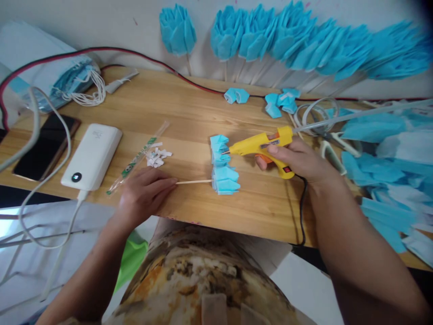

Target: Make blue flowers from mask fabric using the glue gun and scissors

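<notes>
My left hand (147, 189) pinches the end of a thin wooden stick (194, 182) low over the table. At the stick's other end is a blue folded flower piece (226, 179). Just beyond it lies a second blue folded piece (219, 149), close against the first; whether they are joined I cannot tell. My right hand (291, 158) is wrapped round a yellow glue gun (260, 143), fingers by its orange trigger. The gun's metal nozzle points left and is at the second piece's right edge. A long clear glue stick (358, 115) sticks out of the gun's back.
Finished blue flowers (291, 36) on sticks lean along the wall. Blue mask material (379, 158) and scissors (341, 143) lie right. Folded pieces (237, 95) sit behind. Left are white scraps (157, 158), a plastic wrapper (138, 158), power bank (92, 155), phone (47, 144) and cables.
</notes>
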The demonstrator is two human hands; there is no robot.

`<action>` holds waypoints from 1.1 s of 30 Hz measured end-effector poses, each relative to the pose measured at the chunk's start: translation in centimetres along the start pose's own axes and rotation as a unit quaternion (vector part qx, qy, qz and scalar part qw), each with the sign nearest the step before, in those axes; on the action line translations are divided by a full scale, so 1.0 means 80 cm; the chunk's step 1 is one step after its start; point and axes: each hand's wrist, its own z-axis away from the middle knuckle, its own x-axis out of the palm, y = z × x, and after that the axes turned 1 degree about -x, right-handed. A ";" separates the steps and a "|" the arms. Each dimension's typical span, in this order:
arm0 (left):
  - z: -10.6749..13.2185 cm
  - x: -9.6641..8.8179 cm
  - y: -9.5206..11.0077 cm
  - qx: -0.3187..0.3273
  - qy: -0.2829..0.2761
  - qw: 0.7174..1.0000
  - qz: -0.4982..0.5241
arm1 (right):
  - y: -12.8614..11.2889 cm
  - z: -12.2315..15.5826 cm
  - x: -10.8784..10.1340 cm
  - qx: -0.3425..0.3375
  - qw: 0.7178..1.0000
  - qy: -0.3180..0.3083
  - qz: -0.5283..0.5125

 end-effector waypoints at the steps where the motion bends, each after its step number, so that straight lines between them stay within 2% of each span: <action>1: 0.000 0.000 0.000 -0.001 0.000 1.000 -0.002 | 0.000 0.000 0.000 0.000 1.000 0.001 0.004; 8: -0.002 -0.001 0.002 -0.003 -0.002 1.000 -0.007 | 0.005 0.002 -0.001 0.023 0.999 -0.005 0.023; 20: -0.001 0.000 0.001 -0.011 0.001 1.000 0.002 | 0.000 0.000 0.001 0.003 1.000 -0.003 0.020; 33: -0.003 -0.001 0.003 -0.004 0.003 1.000 -0.007 | 0.001 -0.001 0.002 0.014 1.000 0.001 0.021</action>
